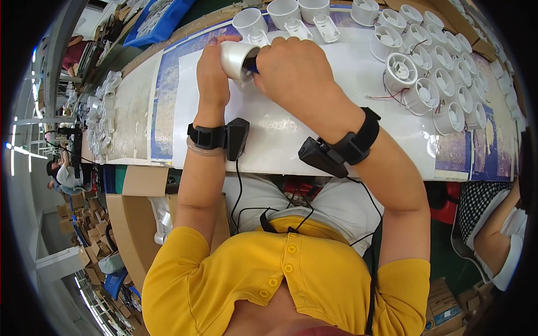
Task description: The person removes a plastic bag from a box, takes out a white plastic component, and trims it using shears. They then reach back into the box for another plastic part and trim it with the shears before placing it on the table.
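- Head view: the left hand (212, 70) is wrapped around a white cylindrical housing (237, 59), holding it just above the desk (291, 134) with its open end turned toward the right hand; the fingers (221, 40) curl over the top of the housing and are closed on it.
- The right hand (294, 67) is closed into a fist right at the mouth of the housing, gripping a small tool with a blue handle (253, 67); only a sliver of the blue shows between the two hands, so the kind of tool cannot be told.
- Both wrists carry black straps with a small black box (237, 137) on the left and another black box (320, 158) on the right, with thin black cables running down toward the yellow shirt (280, 274).
- On the far edge of the desk, beyond the hands, stand white cup-shaped housings (283, 12) in a row.
- To the right, well apart from the hands, lies a dense cluster of white round fan parts (431, 61), some with red wires (386, 96) trailing onto the desk.
- At the left end of the desk a heap of small white pieces (103, 112) lies, and a blue tray (157, 19) sits farther back.
- Another person's arm in a white sleeve (504, 241) shows at the right edge.
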`<act>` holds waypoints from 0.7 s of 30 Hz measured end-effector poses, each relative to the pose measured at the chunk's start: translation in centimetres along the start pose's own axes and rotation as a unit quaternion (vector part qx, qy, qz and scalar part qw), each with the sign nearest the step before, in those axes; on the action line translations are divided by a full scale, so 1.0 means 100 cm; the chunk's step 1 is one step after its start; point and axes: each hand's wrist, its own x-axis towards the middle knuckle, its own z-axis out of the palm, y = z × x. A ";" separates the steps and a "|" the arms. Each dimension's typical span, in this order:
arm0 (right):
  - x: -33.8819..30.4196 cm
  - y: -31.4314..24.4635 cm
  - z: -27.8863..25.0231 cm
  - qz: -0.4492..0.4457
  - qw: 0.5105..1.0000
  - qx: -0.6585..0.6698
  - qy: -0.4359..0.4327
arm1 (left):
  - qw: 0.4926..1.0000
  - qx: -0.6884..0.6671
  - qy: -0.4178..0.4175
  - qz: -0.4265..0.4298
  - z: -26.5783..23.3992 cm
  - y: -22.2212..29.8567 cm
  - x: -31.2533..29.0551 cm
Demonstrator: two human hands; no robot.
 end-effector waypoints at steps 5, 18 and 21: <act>0.001 0.002 0.004 -0.002 1.000 0.025 0.008 | 1.000 -0.024 0.004 -0.011 0.001 0.003 0.001; -0.001 0.001 0.008 -0.035 0.997 -0.034 0.062 | 0.995 -0.094 0.013 -0.043 0.011 0.007 -0.001; -0.003 -0.003 0.006 -0.021 0.999 -0.042 0.024 | 0.995 -0.086 0.024 -0.040 0.012 0.007 -0.001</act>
